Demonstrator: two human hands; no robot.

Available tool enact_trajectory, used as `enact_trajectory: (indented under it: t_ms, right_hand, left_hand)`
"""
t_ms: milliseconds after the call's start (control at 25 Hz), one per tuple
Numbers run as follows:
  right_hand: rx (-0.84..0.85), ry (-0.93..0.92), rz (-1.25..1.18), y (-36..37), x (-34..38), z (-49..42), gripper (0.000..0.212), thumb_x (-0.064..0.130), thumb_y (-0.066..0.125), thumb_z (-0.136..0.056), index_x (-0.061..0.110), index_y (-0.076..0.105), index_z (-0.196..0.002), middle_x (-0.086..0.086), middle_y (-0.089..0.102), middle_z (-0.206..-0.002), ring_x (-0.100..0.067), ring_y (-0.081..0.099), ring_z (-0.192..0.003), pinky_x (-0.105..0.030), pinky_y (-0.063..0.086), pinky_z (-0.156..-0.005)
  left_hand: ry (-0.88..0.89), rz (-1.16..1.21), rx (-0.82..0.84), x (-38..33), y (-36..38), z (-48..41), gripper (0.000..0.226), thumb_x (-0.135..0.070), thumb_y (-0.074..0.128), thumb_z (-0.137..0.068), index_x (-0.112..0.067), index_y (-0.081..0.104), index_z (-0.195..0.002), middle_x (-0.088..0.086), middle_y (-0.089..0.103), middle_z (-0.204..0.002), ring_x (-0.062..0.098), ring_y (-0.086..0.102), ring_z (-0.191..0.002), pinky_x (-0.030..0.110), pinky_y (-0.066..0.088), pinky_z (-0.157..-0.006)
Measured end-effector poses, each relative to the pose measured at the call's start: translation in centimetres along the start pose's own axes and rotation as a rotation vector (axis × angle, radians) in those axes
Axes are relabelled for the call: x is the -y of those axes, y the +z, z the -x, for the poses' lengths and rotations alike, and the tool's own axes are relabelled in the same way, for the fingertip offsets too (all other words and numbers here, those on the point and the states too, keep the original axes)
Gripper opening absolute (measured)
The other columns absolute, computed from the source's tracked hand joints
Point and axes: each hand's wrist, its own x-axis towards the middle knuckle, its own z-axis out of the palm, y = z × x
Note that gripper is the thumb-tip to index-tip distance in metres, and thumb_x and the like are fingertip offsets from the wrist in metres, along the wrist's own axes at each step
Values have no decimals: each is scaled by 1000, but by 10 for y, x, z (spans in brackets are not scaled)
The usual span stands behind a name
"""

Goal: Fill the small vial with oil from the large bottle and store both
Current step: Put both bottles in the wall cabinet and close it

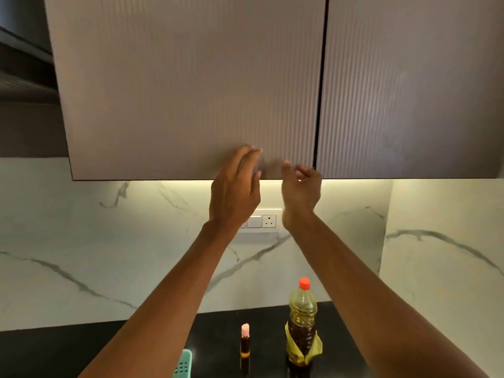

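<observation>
Plainly, with nothing held in the flat-open left hand point(235, 186) or loosely curled right hand point(301, 186) below the cabinet door point(191, 91), the capped large bottle point(302, 323) and small vial point(245, 347) beneath it could be knocked over if a forearm is dropped.

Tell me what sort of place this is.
Most likely a home kitchen: ribbed wall cabinet doors over a marble-look backsplash with a wall socket, and an oil bottle on the dark counter.

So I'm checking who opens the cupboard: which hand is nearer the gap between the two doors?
Right. The right hand is just left of the gap, at the door's lower corner; the left hand is farther left along the same bottom edge.
</observation>
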Motion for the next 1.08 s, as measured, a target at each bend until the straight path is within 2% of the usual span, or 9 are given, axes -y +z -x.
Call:
enact_trajectory:
  t_ms: [120, 280, 440, 520, 600, 680, 800, 960, 1080]
  right_hand:
    - [-91, 258, -54, 10, 8, -7, 58, 29, 79, -79, 10, 39, -117, -8, 46, -111, -23, 54, -92, -31, 49, -83]
    - [158, 523, -204, 7, 9, -12, 64, 39, 71, -86, 8, 40, -132, -12, 57, -126, -27, 61, -113, -35, 50, -99]
    - [123, 524, -389, -4, 27, 0, 19, 16, 66, -93, 7, 52, -101, -13, 62, -110, -24, 61, -97, -36, 51, -99]
    - [153, 506, -351, -12, 31, 5, 21, 20, 68, -92, 14, 49, -84, -5, 63, -99, -23, 61, -96, -36, 50, -99]
    - [160, 456, -292, -22, 29, 9, 21, 27, 71, -89, 19, 53, -80, -1, 65, -92, -22, 63, -94, -35, 52, -94]
    - [138, 317, -249, -36, 25, 22, 21, 34, 73, -86, 16, 61, -88, -2, 71, -96, -16, 68, -87, -28, 55, -83]
    - [126, -5, -164, -68, 28, 59, 33, 38, 72, -86, 12, 60, -103, 8, 70, -94, -7, 70, -79, -26, 59, -81]
    - [214, -467, -19, -105, 44, 112, 29, 44, 68, -86, 18, 56, -91, 16, 64, -79, -4, 65, -75, -20, 58, -72]
    - [292, -927, -27, -109, 65, 145, 31, 47, 70, -82, 21, 52, -82, 16, 55, -70, 4, 51, -66, -4, 46, -65]
  left_hand:
    - [80, -133, 44, 5, 15, 5, 38, -21, 57, -98, -5, 63, -132, 16, 58, -141, 35, 54, -132, 41, 58, -91]
    - [90, -266, 126, 1, 22, 11, 51, -14, 73, -89, -4, 58, -137, 19, 47, -150, 41, 44, -140, 50, 54, -97]
    - [88, -328, 199, -10, 14, 10, 64, -14, 80, -82, -2, 55, -139, 23, 45, -150, 44, 43, -139, 54, 55, -95]
    - [94, -329, 185, -16, 6, 7, 63, -14, 82, -79, 0, 58, -136, 23, 49, -147, 44, 49, -134, 52, 58, -88]
    - [110, -312, 160, -24, -7, 8, 58, -17, 78, -83, -1, 59, -135, 22, 51, -146, 43, 53, -131, 51, 61, -83]
    - [124, -286, 143, -35, -23, 13, 51, -20, 68, -92, -2, 56, -138, 20, 48, -149, 40, 50, -135, 47, 61, -85]
    - [79, -218, 77, -56, -59, 21, 47, -20, 59, -96, -5, 55, -140, 16, 46, -152, 33, 45, -141, 37, 53, -99]
    - [36, -156, -16, -77, -114, 47, 55, -26, 63, -92, -10, 51, -143, 14, 45, -153, 29, 42, -143, 23, 36, -113]
    - [41, -184, -214, -87, -151, 61, 54, -32, 63, -94, -6, 50, -139, 19, 55, -143, 30, 52, -135, 26, 45, -109]
